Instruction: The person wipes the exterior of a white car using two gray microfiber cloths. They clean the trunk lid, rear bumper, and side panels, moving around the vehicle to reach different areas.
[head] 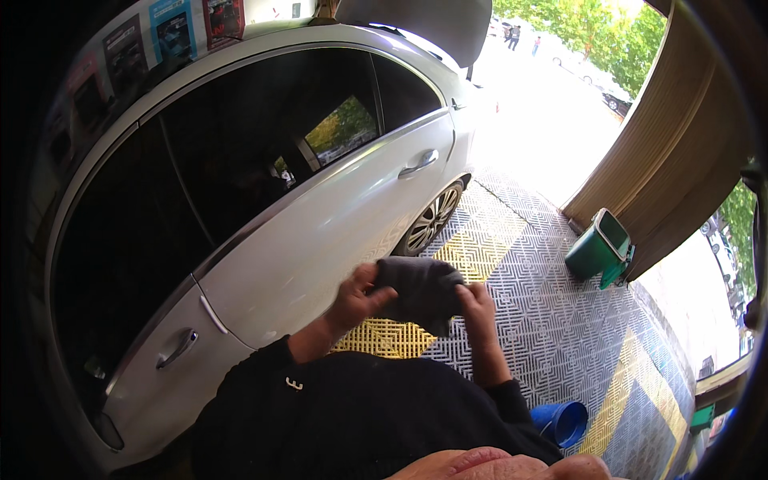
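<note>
A folded dark grey cloth [418, 292] is stretched between my two hands in front of my chest, above the floor tiles. At its left edge, my left hand [362, 298] grips it with the thumb across the near face; the hand is slightly blurred. My right hand [478, 305] pinches the cloth's right edge, and a corner hangs down beside it. Close by on the left stands a white car [324, 222] with dark side windows. Its rear door handle [419, 164] and rear wheel [433, 219] lie beyond my hands. Neither hand visibly touches the car.
The car's trunk lid [420, 27] is raised. A blue bucket [561, 423] stands behind my right elbow on plastic grid flooring [534, 324]. Farther right, a green bin [591, 249] with its lid hanging open stands against a pillar [654, 138]. Several people and cars are outside.
</note>
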Motion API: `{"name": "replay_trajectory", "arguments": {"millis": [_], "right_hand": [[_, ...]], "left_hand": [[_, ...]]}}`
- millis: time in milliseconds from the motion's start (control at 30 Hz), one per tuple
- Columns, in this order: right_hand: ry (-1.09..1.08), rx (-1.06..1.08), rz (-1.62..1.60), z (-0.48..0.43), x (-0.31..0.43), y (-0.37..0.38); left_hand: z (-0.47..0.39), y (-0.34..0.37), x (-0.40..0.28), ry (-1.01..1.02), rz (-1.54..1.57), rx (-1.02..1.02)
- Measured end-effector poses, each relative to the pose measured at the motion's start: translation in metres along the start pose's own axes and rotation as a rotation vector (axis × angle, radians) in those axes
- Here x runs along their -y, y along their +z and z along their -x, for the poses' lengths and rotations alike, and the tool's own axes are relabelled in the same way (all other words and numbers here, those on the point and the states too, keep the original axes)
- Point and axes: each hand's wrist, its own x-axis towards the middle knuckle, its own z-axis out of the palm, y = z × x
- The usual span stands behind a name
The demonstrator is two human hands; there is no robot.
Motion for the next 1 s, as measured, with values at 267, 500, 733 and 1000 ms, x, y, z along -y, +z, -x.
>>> {"name": "replay_trajectory", "arguments": {"millis": [267, 500, 733, 1000], "right_hand": [[-0.442, 0.471, 0.012, 0.027, 0.017, 0.054], [-0.189, 0.345, -0.282, 0.008, -0.017, 0.039], [0.180, 0.682, -0.375, 0.031, -0.039, 0.055], [-0.062, 0.781, -0.804, 0.026, -0.014, 0.033]], "left_hand": [[-0.007, 0.025, -0.012, 0.209, 0.062, 0.137], [-0.009, -0.011, -0.056, -0.154, 0.564, 0.160], [-0.009, -0.018, -0.066, -0.232, 0.637, 0.098], [-0.007, -0.022, -0.042, -0.237, 0.755, 0.082]]}}
